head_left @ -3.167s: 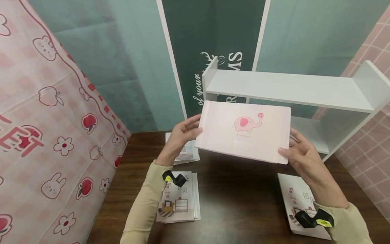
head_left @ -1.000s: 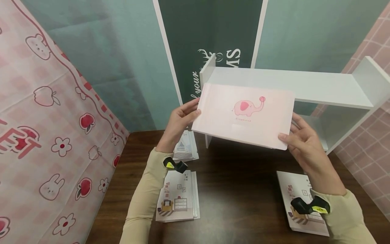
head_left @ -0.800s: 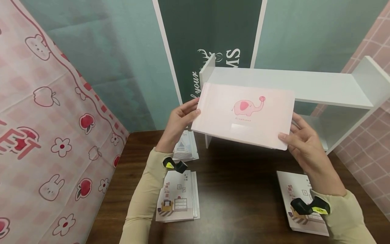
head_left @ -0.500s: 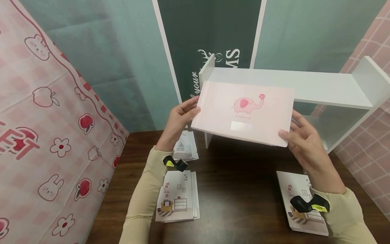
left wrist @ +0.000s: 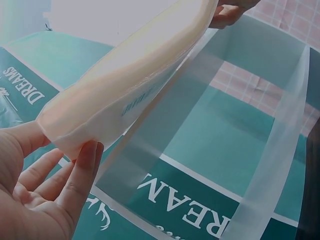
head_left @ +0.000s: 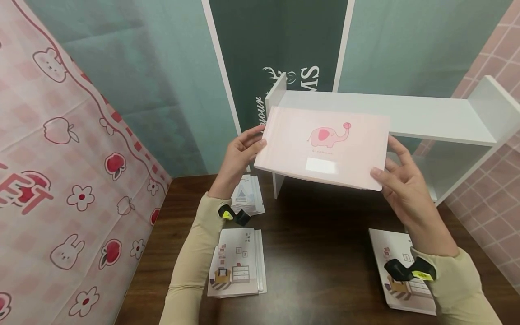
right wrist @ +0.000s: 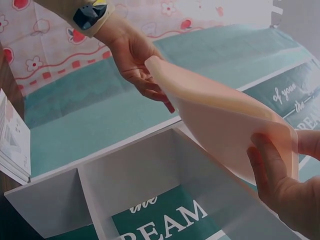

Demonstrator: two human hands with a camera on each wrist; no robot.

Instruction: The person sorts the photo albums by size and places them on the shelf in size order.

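Observation:
A pale pink notebook (head_left: 284, 144) with an elephant drawn on its cover is held up in front of the white shelf (head_left: 378, 108), tilted. My left hand (head_left: 240, 155) pinches its left edge, thumb on the cover and fingers behind. At the opposite edge my right hand (head_left: 406, 189) grips the lower right corner the same way. Both wrist views show the notebook (left wrist: 125, 80) bowed between the hands, above the shelf's open compartments. A printed mark shows on its underside in the left wrist view. The notebook hides part of the shelf's left side.
On the dark wooden table (head_left: 317, 271) lie a stack of illustrated booklets (head_left: 235, 284) at front left, another stack (head_left: 248, 194) behind it, and one more stack (head_left: 379, 246) at right, partly under the right wrist. A pink patterned cloth (head_left: 81, 158) hangs at left.
Both hands have raised the notebook toward the shelf's top board, and it has tilted slightly. A bright reflection has grown on its cover. The grip and the table stacks are unchanged.

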